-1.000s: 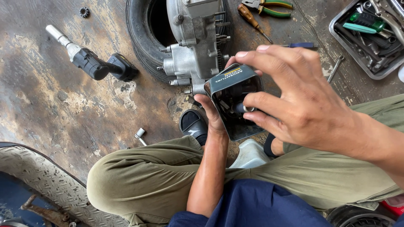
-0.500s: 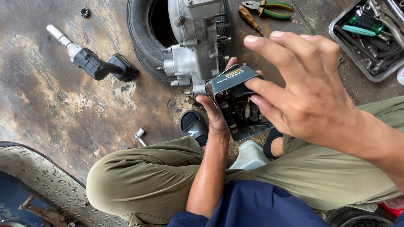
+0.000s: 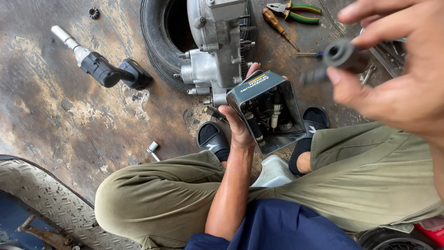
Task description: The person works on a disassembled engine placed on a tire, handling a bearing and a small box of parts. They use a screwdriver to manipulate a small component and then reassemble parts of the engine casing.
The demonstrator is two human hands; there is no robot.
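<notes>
My left hand (image 3: 237,126) grips a small grey metal tin (image 3: 270,111), tilted open toward me, with spark plugs and small parts inside. Raised close to the camera, my right hand (image 3: 393,69) pinches a blurred dark rubber cap-like part (image 3: 340,54) between thumb and fingers, above and right of the tin. Just beyond the tin, a silver engine block (image 3: 217,55) rests inside a black tyre (image 3: 157,41).
A black impact wrench (image 3: 104,69) with a socket lies on the stained concrete at left. Pliers (image 3: 296,10) and a screwdriver (image 3: 277,27) lie at the top. A small socket piece (image 3: 152,149) sits near my knee. A diamond-plate panel (image 3: 41,194) fills the bottom left.
My right hand has lifted out of the tin and risen up and right toward the camera, now pinching a dark part. The tin's contents are uncovered. The left hand stayed put.
</notes>
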